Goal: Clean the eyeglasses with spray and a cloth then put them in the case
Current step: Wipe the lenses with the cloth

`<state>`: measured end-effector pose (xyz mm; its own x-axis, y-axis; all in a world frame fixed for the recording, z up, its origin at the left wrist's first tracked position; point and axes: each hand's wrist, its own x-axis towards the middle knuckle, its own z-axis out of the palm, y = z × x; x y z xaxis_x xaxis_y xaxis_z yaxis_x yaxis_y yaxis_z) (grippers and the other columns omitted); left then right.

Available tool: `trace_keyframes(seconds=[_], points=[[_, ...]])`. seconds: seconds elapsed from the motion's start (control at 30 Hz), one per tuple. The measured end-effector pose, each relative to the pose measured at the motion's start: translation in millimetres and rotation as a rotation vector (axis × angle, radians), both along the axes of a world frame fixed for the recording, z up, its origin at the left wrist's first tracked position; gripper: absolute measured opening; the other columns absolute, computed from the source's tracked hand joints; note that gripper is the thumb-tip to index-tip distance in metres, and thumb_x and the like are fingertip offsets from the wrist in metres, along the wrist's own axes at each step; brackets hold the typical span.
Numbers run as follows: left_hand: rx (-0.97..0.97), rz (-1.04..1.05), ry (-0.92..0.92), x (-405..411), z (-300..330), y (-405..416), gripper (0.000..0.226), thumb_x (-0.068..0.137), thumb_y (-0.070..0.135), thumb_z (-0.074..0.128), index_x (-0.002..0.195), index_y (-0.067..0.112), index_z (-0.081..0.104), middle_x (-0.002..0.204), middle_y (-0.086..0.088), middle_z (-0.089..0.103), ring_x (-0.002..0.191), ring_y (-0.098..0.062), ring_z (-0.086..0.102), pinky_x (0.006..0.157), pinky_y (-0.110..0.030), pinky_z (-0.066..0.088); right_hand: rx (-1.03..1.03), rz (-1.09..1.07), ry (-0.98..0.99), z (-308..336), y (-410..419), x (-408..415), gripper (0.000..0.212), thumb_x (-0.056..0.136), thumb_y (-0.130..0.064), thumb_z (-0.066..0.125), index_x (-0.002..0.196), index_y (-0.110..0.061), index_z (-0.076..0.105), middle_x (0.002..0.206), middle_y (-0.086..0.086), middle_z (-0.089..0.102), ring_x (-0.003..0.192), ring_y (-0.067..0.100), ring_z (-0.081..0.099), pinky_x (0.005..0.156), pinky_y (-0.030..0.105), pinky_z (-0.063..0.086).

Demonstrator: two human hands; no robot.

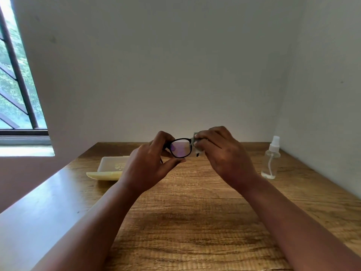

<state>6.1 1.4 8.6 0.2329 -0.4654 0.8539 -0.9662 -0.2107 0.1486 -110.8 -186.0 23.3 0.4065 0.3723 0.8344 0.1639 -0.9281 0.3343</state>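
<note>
Eyeglasses (180, 148) with a glossy black plastic frame are held up above the middle of a wooden table (195, 222), whose top shows strong brown grain. One rounded-rectangular lens is in plain sight, tinted faintly violet by reflection; the other is covered.

From the head camera, the left hand (150, 163) pinches the frame's left end, fingers curled over the top edge and thumb stretched under the lower rim. The right hand (220, 153) grips a small pale grey cloth (196, 142), folded round the far lens; its fingers are bent over the fabric, and the cloth touches the frame beside the bridge. A dark temple tip pokes out below the cloth.

A cream plastic case (109, 168) lies open on the table to the left, partly behind the left wrist, with a faint print on its lid. A clear spray bottle (272, 161) with a white nozzle stands upright near the right-hand wall (322, 94), well apart from the hands. A window (17, 85) with dark bars shows greenery at far left.
</note>
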Motion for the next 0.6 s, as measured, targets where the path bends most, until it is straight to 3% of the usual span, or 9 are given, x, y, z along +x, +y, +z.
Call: trace_keyframes(seconds=[0.23,0.43,0.6], points=[[-0.020,0.000,0.030,1,0,1,0.047,0.079,0.057,0.063,0.109,0.027,0.044,0.093,0.011,0.070,0.083,-0.010,0.073,0.063,-0.042,0.058,0.181,-0.097,-0.029,0,-17,-3,0.022,0.079,0.011,0.068,0.096,-0.004,0.067,0.102,0.007,0.066,0.093,0.027,0.059,0.075,0.037,0.051],[-0.024,0.002,0.032,-3,0,1,0.046,0.078,0.058,0.062,0.107,0.027,0.044,0.093,0.014,0.070,0.082,-0.007,0.073,0.062,-0.041,0.059,0.478,-0.047,-0.019,-8,-14,0,0.015,0.082,-0.002,0.056,0.093,-0.008,0.063,0.096,0.000,0.060,0.089,0.018,0.058,0.075,0.027,0.048],[-0.008,0.016,-0.011,-6,1,0,0.047,0.078,0.052,0.074,0.105,0.026,0.045,0.089,0.020,0.064,0.078,-0.004,0.072,0.057,-0.038,0.058,0.686,0.063,-0.031,-10,4,6,0.013,0.084,-0.003,0.068,0.096,-0.007,0.067,0.095,0.002,0.060,0.081,0.013,0.061,0.070,0.023,0.052]])
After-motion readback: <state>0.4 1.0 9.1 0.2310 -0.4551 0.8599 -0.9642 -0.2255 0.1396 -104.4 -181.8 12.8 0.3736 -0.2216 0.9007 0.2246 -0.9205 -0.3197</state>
